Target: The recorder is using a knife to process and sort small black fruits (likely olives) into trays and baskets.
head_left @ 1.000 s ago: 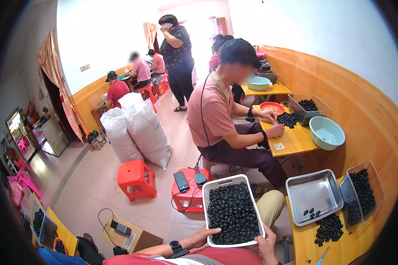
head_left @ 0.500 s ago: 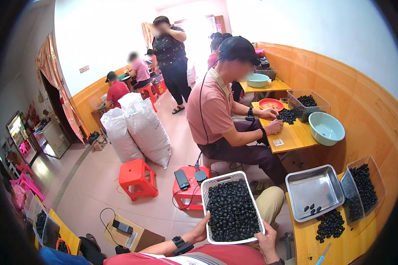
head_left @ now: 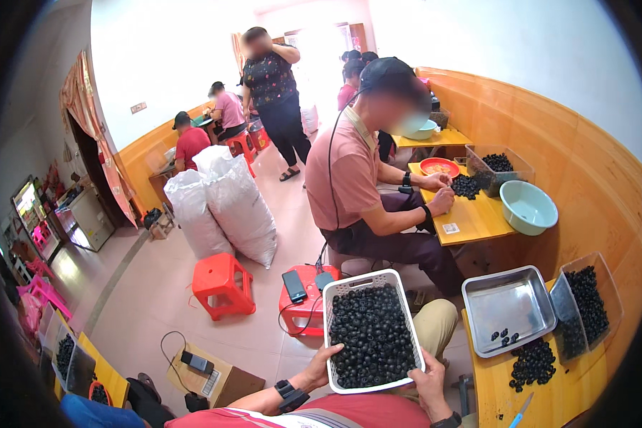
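Observation:
A white plastic basket [head_left: 364, 281] with slotted walls is held level in front of me, over my lap. Small round black pieces [head_left: 372, 339], many with a hole in the middle, fill it. My left hand [head_left: 322, 367] grips the near part of its left side, thumb over the rim. At the near right corner my right hand [head_left: 429, 378] clasps the rim, thumb on top; its other fingers are mostly hidden beneath. On the wooden table [head_left: 488, 389] to my right are a metal tray [head_left: 510, 307] with a few black pieces and a loose pile of pieces [head_left: 533, 365].
A clear bin [head_left: 583, 307] of black pieces and a blue-handled knife [head_left: 522, 410] also lie on that table. Ahead, a seated co-worker [head_left: 357, 157] handles black pieces at another table. Red stools [head_left: 223, 285], white sacks [head_left: 228, 200] and a cardboard box [head_left: 228, 385] stand on the floor.
The basket has shifted slightly up and left, and more of its far inner wall shows above the pieces. Both hands keep their grip. The seated co-worker appears slightly farther right.

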A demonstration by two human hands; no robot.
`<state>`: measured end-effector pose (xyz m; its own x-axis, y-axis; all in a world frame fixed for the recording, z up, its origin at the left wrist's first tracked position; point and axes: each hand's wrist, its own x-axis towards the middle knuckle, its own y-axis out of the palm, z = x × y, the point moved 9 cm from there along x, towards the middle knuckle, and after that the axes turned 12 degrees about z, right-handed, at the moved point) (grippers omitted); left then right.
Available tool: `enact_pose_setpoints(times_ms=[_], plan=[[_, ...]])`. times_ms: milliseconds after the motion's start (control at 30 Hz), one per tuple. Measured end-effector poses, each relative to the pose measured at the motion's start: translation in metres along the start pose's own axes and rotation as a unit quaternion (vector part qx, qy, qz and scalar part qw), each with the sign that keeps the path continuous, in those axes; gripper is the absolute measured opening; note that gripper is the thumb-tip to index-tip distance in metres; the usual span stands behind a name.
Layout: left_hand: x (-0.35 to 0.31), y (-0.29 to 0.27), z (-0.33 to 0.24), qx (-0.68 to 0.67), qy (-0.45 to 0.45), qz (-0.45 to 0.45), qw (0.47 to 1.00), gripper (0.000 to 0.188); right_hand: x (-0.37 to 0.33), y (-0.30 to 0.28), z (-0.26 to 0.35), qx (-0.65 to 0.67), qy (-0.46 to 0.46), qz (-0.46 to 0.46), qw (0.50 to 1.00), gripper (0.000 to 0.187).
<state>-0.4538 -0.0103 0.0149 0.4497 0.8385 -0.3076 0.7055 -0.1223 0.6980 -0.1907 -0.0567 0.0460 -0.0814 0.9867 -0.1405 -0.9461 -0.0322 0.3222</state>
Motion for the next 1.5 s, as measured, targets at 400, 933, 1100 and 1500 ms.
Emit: enact_pose_setpoints(times_ms=[400,933,1100,1500], plan=[[-0.044,-0.005,-0.039,-0.079,0.035,-0.005,0.996,0.049,0.030,0.055,0.017,0.019,0.017,0.126,0.992,0.059],[-0.107,-0.070,-0.114,-0.065,0.255,-0.127,0.956,0.048,0.018,0.049,0.019,0.028,0.066,0.117,0.991,0.056],[-0.138,-0.130,-0.106,-0.061,0.292,-0.180,0.937,0.055,0.013,0.041,-0.005,0.012,0.093,0.105,0.990,0.050],[-0.170,-0.210,-0.093,-0.094,0.324,-0.258,0.905,0.049,-0.002,-0.001,-0.038,0.021,0.144,0.033,0.989,0.048]])
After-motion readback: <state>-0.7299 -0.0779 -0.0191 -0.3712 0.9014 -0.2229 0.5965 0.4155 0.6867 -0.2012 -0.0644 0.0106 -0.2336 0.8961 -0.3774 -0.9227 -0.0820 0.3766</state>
